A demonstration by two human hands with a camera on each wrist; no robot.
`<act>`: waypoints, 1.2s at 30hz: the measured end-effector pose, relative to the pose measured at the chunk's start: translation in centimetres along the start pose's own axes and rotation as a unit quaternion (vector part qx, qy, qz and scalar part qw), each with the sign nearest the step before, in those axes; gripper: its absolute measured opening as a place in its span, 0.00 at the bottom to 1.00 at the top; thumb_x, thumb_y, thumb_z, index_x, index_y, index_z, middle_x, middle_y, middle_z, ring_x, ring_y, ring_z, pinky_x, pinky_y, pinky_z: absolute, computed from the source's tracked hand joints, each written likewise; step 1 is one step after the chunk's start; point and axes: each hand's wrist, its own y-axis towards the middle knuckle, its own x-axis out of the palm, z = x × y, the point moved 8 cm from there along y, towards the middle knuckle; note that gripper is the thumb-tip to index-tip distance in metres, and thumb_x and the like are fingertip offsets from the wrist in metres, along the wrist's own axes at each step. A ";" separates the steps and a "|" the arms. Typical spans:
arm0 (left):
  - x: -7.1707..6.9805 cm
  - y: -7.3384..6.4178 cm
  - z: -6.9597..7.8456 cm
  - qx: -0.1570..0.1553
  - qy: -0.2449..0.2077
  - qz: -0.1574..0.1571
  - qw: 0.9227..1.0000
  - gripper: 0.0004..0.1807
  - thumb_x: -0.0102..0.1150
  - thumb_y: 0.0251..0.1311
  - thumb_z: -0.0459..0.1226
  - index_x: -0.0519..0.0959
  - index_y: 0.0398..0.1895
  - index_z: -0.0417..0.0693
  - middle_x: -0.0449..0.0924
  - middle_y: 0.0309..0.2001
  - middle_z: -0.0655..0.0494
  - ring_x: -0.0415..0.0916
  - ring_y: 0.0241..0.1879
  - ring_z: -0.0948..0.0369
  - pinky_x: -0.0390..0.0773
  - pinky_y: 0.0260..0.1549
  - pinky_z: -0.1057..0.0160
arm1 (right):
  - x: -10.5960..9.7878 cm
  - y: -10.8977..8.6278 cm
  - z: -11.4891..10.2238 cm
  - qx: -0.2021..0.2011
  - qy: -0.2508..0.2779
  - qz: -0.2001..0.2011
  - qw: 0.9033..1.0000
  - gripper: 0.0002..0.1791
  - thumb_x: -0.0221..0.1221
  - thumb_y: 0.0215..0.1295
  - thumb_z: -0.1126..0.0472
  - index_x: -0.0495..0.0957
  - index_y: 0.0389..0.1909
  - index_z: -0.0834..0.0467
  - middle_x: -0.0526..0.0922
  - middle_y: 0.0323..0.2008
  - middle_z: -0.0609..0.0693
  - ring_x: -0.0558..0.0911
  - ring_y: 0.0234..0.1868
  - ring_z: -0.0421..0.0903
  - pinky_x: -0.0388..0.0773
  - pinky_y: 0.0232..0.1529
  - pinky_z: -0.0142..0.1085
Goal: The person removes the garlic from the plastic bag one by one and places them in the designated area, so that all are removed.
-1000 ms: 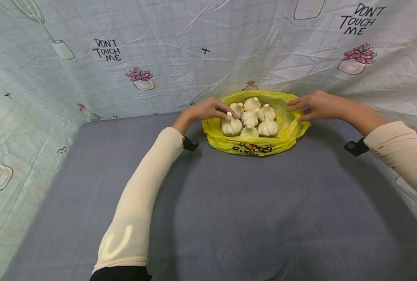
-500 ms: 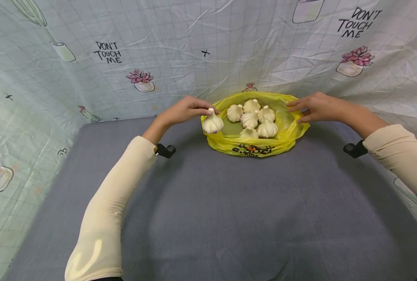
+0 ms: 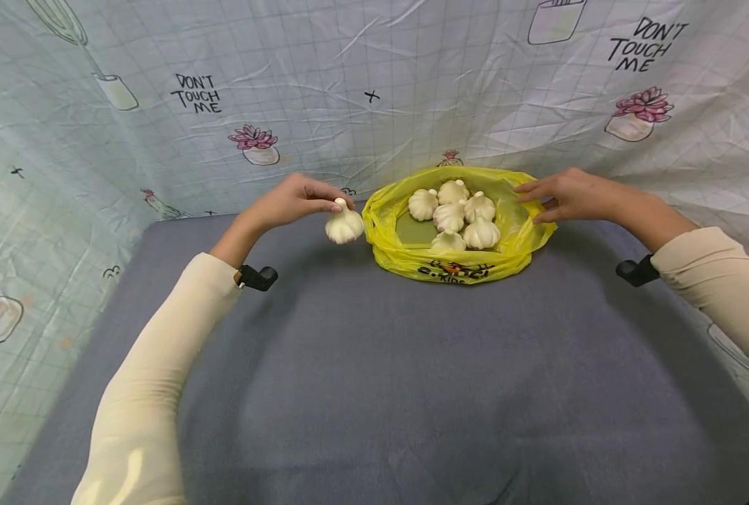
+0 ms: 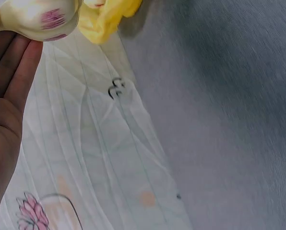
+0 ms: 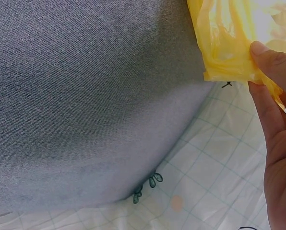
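My left hand pinches a white garlic bulb by its stem, just left of the yellow plastic bag. Close up in the left wrist view, the bulb shows purple streaks, and fingers lie under it. The bag stands with its mouth wide, and several more garlic bulbs sit inside. At the bag's right rim, my right hand holds the plastic between thumb and fingers. From the right wrist, the thumb is seen against the bag, with fingers beyond its edge.
A grey cloth covers the table. Right behind the bag hangs a white printed sheet, which also runs down the left side. Each wrist bears a black mount, such as the left one.
My left hand has lifted one garlic bulb out of the bag and carried it left, past the rim. The right hand has stayed at the bag's right rim.
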 end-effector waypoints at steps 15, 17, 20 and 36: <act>-3.6 -3.7 -1.7 -0.059 0.022 0.022 0.998 0.13 0.60 0.72 0.36 0.86 0.55 0.46 0.86 0.54 0.49 0.79 0.55 0.67 0.77 0.51 0.71 | 0.0 -0.1 0.1 0.001 -0.003 0.004 1.000 0.28 0.74 0.58 0.63 0.81 0.60 0.65 0.78 0.63 0.63 0.89 0.37 0.48 0.81 0.29 0.34; -4.3 -4.1 -2.4 -0.067 0.032 0.030 0.997 0.13 0.61 0.72 0.37 0.86 0.55 0.47 0.86 0.54 0.50 0.79 0.55 0.67 0.77 0.51 0.71 | 0.0 -0.1 0.1 -0.003 -0.003 0.008 1.000 0.28 0.74 0.57 0.64 0.81 0.60 0.65 0.78 0.63 0.63 0.89 0.37 0.49 0.81 0.29 0.35; -5.1 -4.7 -3.1 -0.071 0.037 0.042 0.996 0.13 0.62 0.72 0.39 0.87 0.55 0.49 0.86 0.54 0.54 0.79 0.55 0.68 0.78 0.51 0.71 | 0.0 -0.2 0.0 -0.005 -0.004 0.010 1.000 0.28 0.74 0.57 0.64 0.81 0.59 0.65 0.79 0.63 0.63 0.89 0.37 0.49 0.82 0.29 0.35; -7.3 -6.6 -5.3 -0.110 0.055 0.083 0.989 0.15 0.61 0.72 0.41 0.86 0.56 0.49 0.86 0.55 0.54 0.78 0.55 0.73 0.77 0.49 0.74 | 0.0 -0.1 0.2 -0.009 -0.010 0.015 1.000 0.28 0.74 0.57 0.64 0.82 0.59 0.65 0.79 0.63 0.63 0.89 0.36 0.48 0.83 0.30 0.36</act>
